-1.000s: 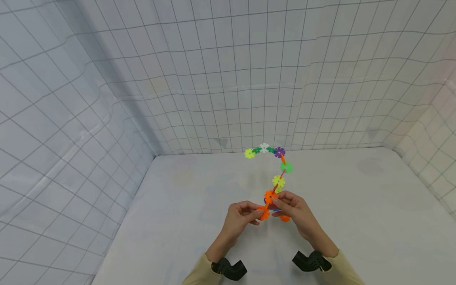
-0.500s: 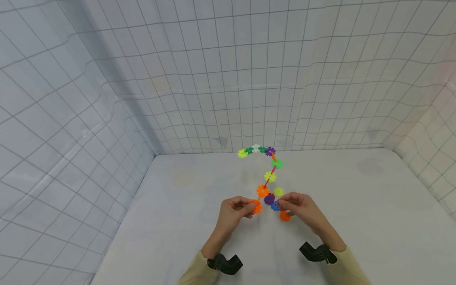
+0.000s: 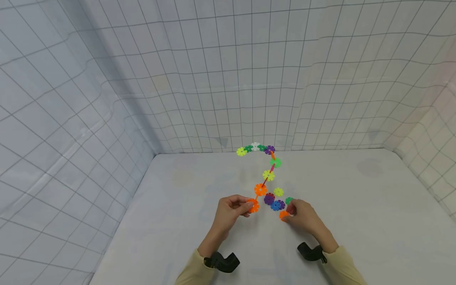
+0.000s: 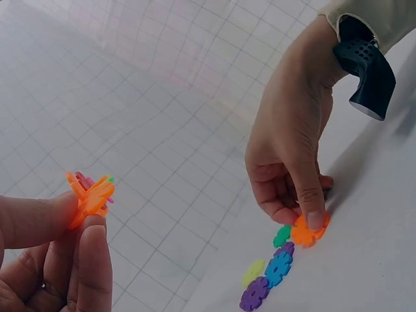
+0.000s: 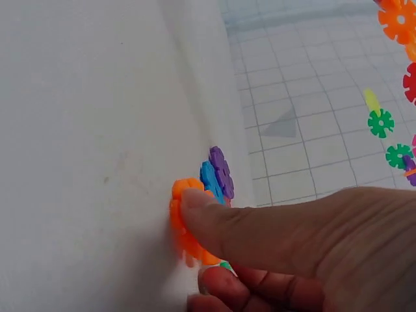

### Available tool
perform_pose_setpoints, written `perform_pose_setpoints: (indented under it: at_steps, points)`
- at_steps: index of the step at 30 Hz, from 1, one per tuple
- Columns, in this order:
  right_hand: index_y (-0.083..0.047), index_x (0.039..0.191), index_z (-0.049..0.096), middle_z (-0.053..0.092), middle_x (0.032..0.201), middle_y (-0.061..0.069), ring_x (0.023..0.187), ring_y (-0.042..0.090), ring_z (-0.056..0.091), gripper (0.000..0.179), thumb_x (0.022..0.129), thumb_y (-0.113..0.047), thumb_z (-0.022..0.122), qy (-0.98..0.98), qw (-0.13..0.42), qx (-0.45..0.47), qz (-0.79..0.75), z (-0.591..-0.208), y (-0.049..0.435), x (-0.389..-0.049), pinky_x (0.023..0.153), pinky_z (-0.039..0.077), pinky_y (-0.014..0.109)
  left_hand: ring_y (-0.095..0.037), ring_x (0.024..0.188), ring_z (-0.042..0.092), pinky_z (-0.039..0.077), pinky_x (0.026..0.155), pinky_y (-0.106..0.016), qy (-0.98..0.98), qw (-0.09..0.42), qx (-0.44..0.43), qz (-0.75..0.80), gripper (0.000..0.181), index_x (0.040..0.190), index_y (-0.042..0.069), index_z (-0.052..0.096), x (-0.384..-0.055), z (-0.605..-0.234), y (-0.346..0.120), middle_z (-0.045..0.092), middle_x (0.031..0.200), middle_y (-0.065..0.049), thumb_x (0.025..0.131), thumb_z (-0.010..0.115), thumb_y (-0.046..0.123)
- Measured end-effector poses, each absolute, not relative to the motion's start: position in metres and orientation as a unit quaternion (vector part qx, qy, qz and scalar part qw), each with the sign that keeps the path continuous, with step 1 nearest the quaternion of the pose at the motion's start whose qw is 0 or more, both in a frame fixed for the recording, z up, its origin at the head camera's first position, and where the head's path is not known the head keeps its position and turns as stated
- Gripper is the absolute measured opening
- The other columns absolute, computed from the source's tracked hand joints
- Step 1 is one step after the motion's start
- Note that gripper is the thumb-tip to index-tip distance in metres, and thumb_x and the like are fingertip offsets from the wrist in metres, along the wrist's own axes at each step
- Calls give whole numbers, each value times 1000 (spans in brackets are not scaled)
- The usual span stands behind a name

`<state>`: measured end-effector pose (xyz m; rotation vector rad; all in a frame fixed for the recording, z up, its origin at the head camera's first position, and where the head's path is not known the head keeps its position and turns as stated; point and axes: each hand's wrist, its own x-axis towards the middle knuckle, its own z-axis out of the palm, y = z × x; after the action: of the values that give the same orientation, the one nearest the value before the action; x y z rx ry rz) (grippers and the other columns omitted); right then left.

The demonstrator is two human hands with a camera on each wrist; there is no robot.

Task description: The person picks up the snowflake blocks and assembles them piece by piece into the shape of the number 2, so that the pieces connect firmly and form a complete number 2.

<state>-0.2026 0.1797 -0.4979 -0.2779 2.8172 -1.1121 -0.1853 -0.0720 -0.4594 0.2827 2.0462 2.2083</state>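
Holds, in the left hand [image 3: 228, 213], the lower end of a multicoloured chain of flower-shaped plastic discs [image 3: 270, 177], raised toward one o'clock above the white desk [image 3: 178, 221]. Has shifted the right hand [image 3: 303, 215] off the chain; now pinches a loose orange flower-shaped plastic disc [image 4: 303, 236] at the left hand's three o'clock. Leaves the chain apparently supported one-handed.

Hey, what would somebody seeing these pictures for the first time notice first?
Probably the long chain of multicoloured, flower-shaped plastic discs, curving away from the left hand, which pinches its orange near end. Next, perhaps, the bright orange notched plastic disc under the thumb of the right hand. Between the hands, a cluster of blue, purple and yellow notched plastic discs on the white table also stands out.
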Motion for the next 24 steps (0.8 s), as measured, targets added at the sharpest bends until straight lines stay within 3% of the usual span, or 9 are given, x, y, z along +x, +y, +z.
perform_pose_setpoints:
  at_steps: [7, 14, 20, 24]
  points:
    - [-9, 84, 58, 54, 72, -3, 63, 13, 50, 21, 77, -4, 77, 889, 12, -162, -428, -488, 174, -203, 57, 46, 25, -51, 80, 59, 55, 72, -43, 681, 60, 85, 725, 24, 98, -3, 70, -185, -459, -71, 70, 85, -12, 85, 73, 17]
    - [-9, 88, 62, 66, 85, 2, 69, 25, 64, 14, 82, -5, 74, 809, -24, -218, -546, -470, 162, -194, 60, 53, 28, -37, 74, 64, 56, 69, -38, 681, 60, 92, 724, 23, 97, -4, 70, -185, -458, -71, 70, 85, -13, 85, 72, 15]
    - [-10, 88, 65, 67, 86, -1, 71, 14, 62, 17, 80, 1, 74, 797, -89, -252, -542, -462, 152, -187, 62, 54, 30, -47, 79, 62, 56, 69, -36, 675, 62, 101, 729, 22, 97, -5, 70, -183, -456, -71, 70, 86, -13, 86, 72, 14]
    - [-5, 86, 65, 68, 85, 4, 74, 16, 63, 17, 78, 9, 71, 789, -113, -270, -540, -445, 146, -178, 64, 54, 30, -49, 79, 61, 56, 69, -37, 676, 65, 102, 727, 21, 96, -5, 70, -183, -456, -71, 70, 85, -12, 86, 72, 13]
